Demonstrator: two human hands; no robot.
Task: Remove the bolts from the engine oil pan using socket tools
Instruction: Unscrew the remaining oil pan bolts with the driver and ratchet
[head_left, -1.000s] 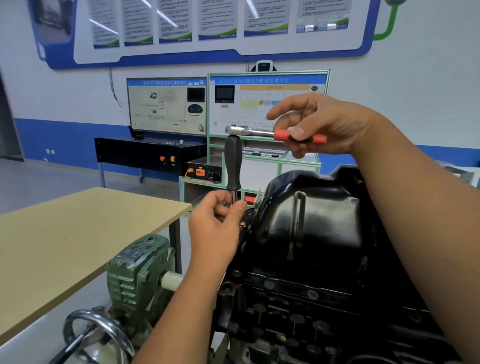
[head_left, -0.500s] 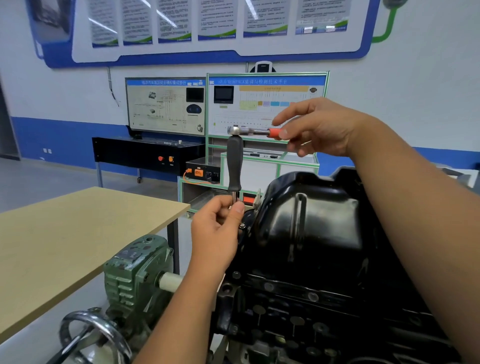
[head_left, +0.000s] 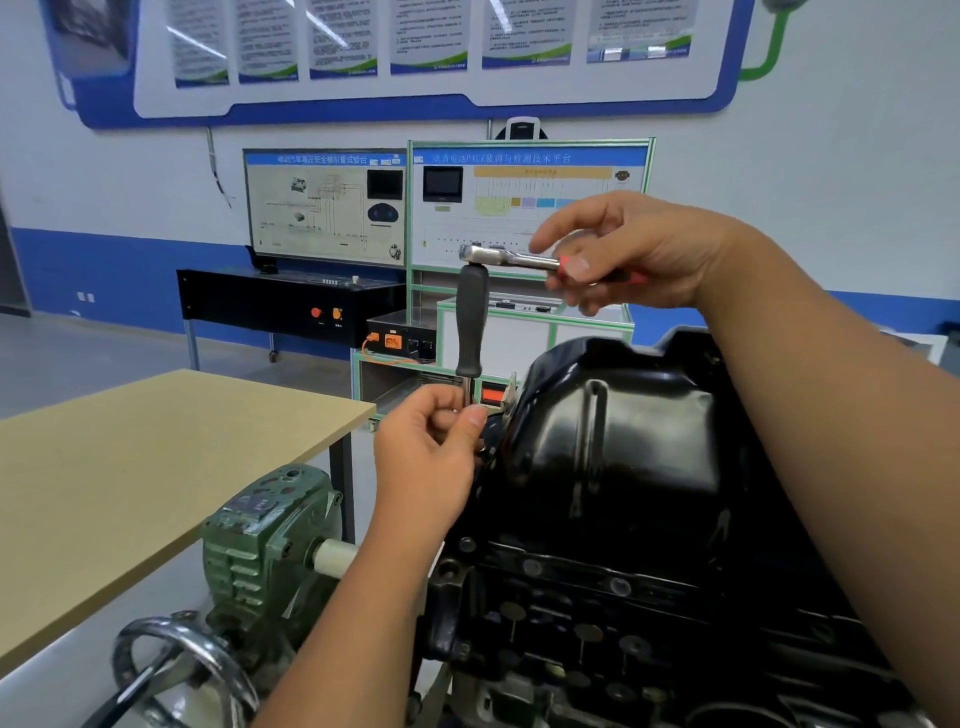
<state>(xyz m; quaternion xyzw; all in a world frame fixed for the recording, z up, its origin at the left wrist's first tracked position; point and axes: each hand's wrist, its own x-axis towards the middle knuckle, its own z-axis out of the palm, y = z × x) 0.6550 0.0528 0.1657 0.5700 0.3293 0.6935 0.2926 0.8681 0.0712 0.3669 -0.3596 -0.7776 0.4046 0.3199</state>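
A training workshop with a blue-banded white wall, wall posters and 2 instrument display panels fills the background; a tan counter stands at the left, beside a green gearbox with a chrome handwheel; the black engine oil pan sits upturned on the engine block at centre-right. Against the frame 1.0 s ago, the right hand has slid along the ratchet wrench towards its head, so far less of the red grip shows, only a sliver past the fingers; the ratchet head remains seated on top of the upright black-handled extension driver, and the left hand has barely moved. The right hand pinches the ratchet handle between thumb and curled fingers, index finger extended above the tool, forearm crossing over the pan; the left hand pinches the driver's metal shaft between thumb and fingertips, just at the pan's left rim, where the bolt itself is hidden behind the fingers.
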